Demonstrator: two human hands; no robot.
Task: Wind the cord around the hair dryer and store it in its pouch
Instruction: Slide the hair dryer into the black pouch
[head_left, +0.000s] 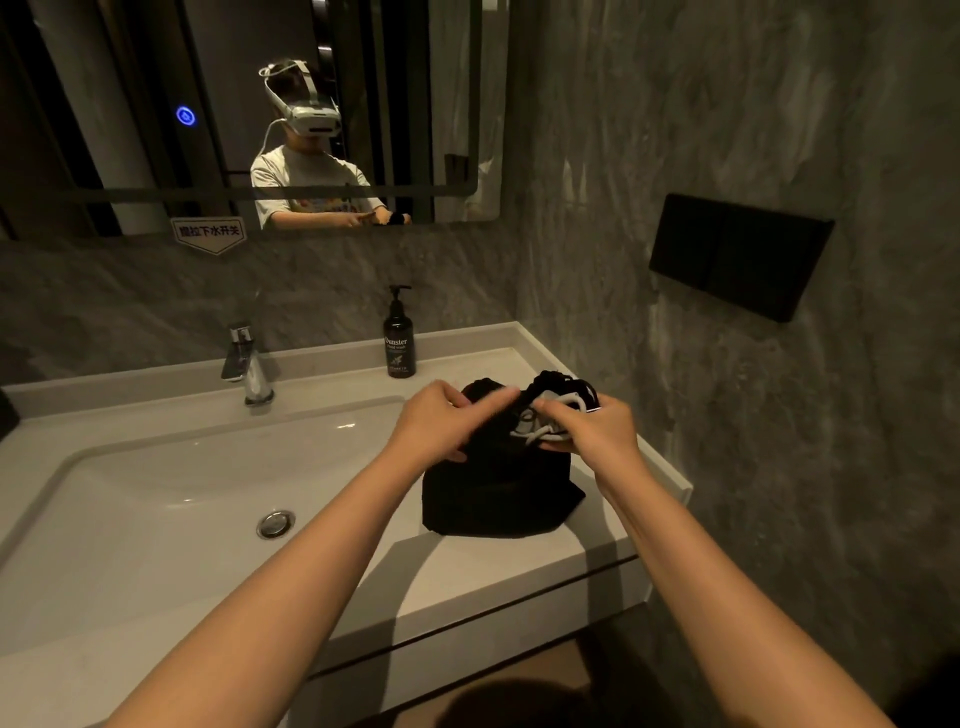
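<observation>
A black fabric pouch (498, 493) stands on the counter to the right of the sink basin. Its top is bunched open between my hands. My left hand (441, 423) pinches the pouch's left rim. My right hand (597, 428) grips the right rim, where a pale cord (540, 423) loops out of the mouth. The hair dryer's body is hidden inside the dark pouch; I cannot make it out.
A white sink basin (156, 493) with a drain fills the left. A chrome tap (249, 369) and a black soap bottle (399, 338) stand behind it. The stone wall (779, 467) with a black panel (737, 254) is close on the right. A mirror hangs above.
</observation>
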